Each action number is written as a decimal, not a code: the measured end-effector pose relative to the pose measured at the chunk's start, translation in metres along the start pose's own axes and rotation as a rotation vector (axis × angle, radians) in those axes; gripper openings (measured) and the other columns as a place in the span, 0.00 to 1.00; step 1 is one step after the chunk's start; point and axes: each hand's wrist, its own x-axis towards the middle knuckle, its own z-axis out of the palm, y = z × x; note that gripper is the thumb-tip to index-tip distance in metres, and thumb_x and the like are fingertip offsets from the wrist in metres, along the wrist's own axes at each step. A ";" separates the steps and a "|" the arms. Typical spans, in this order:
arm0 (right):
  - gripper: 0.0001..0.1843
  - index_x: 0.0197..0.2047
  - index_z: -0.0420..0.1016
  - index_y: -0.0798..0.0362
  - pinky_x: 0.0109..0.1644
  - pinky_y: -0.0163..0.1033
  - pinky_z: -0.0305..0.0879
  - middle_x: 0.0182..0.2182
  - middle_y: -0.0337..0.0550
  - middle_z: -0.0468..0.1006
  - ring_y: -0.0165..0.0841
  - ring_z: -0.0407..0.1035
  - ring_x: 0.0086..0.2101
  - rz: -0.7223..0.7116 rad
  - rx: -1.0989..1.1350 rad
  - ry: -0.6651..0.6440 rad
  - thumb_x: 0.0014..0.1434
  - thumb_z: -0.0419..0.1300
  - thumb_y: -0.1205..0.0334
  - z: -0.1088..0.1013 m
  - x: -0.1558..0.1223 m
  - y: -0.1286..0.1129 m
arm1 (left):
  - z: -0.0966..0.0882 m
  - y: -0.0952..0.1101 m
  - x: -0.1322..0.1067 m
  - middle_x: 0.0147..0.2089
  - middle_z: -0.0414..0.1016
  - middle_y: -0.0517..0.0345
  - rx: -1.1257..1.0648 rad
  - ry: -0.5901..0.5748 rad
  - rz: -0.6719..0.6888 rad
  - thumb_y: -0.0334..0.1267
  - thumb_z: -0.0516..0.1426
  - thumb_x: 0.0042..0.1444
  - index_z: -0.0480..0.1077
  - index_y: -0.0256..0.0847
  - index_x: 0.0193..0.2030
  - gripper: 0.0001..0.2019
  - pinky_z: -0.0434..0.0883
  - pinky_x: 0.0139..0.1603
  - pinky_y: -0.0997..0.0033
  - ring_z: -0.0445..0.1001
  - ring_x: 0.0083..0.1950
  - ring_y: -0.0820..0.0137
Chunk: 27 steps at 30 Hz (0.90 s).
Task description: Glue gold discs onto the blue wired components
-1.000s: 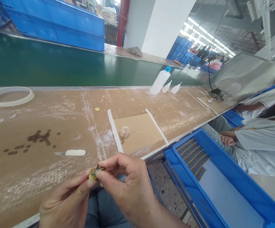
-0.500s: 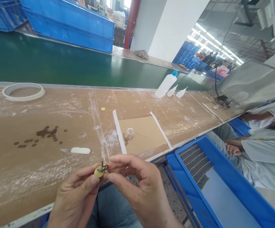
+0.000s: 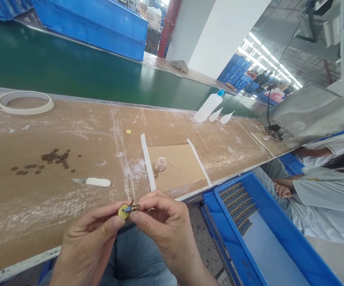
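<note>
My left hand (image 3: pixel 85 246) pinches a small yellow disc (image 3: pixel 122 212) between thumb and forefinger, just off the near edge of the brown workbench (image 3: pixel 70 131). My right hand (image 3: pixel 166 230) pinches a small dark coil part with a blue bit (image 3: pixel 132 207) and holds it against the disc. Both hands hover over my lap. A pile of small dark rings (image 3: pixel 54 157) lies on the bench to the left. A lone yellow disc (image 3: pixel 128 131) lies farther back.
A white tool (image 3: pixel 96 182), a clear cup (image 3: pixel 160 164) on a cardboard sheet (image 3: pixel 174 165), a tape roll (image 3: pixel 24 102) and glue bottles (image 3: pixel 209 106) sit on the bench. A blue tray (image 3: pixel 279 242) with rows of parts stands at right. A co-worker's arm (image 3: pixel 281 190) rests beyond it. A green conveyor (image 3: pixel 70 75) runs behind.
The view has shifted slightly. My right hand has turned the coil part against the disc; both hands stay together at the bench edge.
</note>
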 end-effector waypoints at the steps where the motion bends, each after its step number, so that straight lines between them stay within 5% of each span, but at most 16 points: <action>1: 0.10 0.31 0.85 0.48 0.40 0.28 0.71 0.32 0.38 0.79 0.26 0.74 0.34 -0.006 -0.010 0.004 0.43 0.78 0.61 0.000 0.000 0.000 | 0.000 0.000 -0.001 0.34 0.82 0.44 0.005 0.004 0.007 0.47 0.79 0.30 0.82 0.42 0.28 0.19 0.78 0.41 0.79 0.82 0.37 0.59; 17: 0.05 0.33 0.85 0.50 0.38 0.22 0.71 0.30 0.38 0.79 0.22 0.75 0.32 -0.341 -0.254 0.092 0.51 0.73 0.67 0.008 -0.004 0.005 | 0.001 -0.002 -0.004 0.34 0.82 0.43 -0.005 0.005 0.062 0.49 0.79 0.30 0.82 0.44 0.28 0.19 0.76 0.41 0.81 0.82 0.38 0.58; 23: 0.08 0.38 0.85 0.47 0.42 0.21 0.72 0.33 0.38 0.81 0.22 0.76 0.35 -0.494 -0.298 0.085 0.54 0.70 0.69 0.008 -0.004 0.008 | -0.010 0.000 0.000 0.32 0.82 0.48 -0.056 -0.040 -0.036 0.45 0.79 0.33 0.83 0.46 0.30 0.17 0.78 0.42 0.80 0.82 0.35 0.61; 27: 0.13 0.41 0.85 0.42 0.44 0.23 0.73 0.36 0.36 0.82 0.23 0.77 0.38 -0.443 -0.205 0.045 0.55 0.70 0.69 0.005 -0.006 0.014 | -0.025 -0.005 0.005 0.35 0.83 0.54 -0.085 -0.047 -0.133 0.40 0.79 0.35 0.83 0.47 0.32 0.16 0.77 0.46 0.81 0.81 0.36 0.68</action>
